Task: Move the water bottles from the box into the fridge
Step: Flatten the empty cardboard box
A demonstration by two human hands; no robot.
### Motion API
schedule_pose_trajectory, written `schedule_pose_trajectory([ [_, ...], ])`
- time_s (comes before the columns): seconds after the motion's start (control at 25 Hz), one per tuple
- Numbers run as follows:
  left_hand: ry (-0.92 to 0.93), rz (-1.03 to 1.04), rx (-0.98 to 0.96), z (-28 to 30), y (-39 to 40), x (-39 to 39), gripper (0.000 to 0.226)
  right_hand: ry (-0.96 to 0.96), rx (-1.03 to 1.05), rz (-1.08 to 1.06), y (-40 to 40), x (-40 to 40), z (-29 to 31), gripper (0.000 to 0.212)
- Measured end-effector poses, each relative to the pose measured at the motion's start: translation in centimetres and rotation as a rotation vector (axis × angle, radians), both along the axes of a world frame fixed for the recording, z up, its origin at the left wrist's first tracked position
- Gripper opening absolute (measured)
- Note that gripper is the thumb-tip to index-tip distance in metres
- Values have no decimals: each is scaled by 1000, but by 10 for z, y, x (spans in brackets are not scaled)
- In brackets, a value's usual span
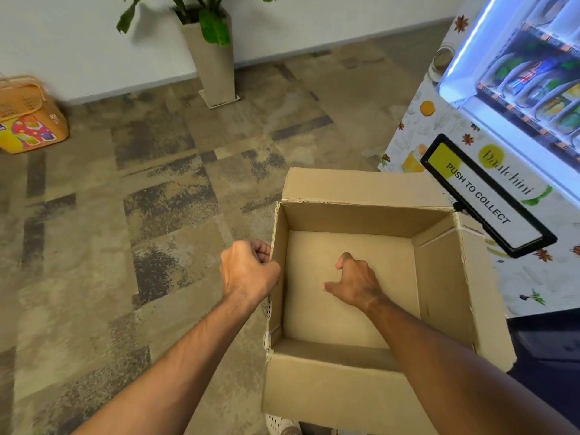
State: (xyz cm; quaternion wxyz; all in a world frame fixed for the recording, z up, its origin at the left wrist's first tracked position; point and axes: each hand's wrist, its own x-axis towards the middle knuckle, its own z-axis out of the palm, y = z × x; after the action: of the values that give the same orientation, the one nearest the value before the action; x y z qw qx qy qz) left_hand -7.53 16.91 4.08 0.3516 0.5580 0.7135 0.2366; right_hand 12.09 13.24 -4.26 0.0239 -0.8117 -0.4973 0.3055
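The cardboard box [361, 218] stands open on the floor in front of me, and I see no bottle in it, only its bare bottom. My left hand [248, 271] is curled at the box's left wall and grips that wall's top edge. My right hand [354, 282] hovers inside the box above the bottom with the thumb spread, the fingers loosely bent downward, and nothing in it. The fridge [489, 98], lit blue-white, stands at the upper right with several bottles and cans lying on its shelves.
A black-framed "PUSH TO COLLECT" flap [483, 196] juts from the fridge front just over the box's right far corner. A tall planter [213, 58] stands by the far wall, an orange basket [28, 117] at the far left. Patterned carpet covers the floor.
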Motion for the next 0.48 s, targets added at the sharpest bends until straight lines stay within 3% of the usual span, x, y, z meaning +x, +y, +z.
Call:
schedule_pose_trajectory([
  [0.16,-1,14,7,11,-1,1,16,0,-40,27,-1,-6,7,57],
  [0.48,-15,30,25,26,-4,17,12,-105,130,132,0,10,22,56],
])
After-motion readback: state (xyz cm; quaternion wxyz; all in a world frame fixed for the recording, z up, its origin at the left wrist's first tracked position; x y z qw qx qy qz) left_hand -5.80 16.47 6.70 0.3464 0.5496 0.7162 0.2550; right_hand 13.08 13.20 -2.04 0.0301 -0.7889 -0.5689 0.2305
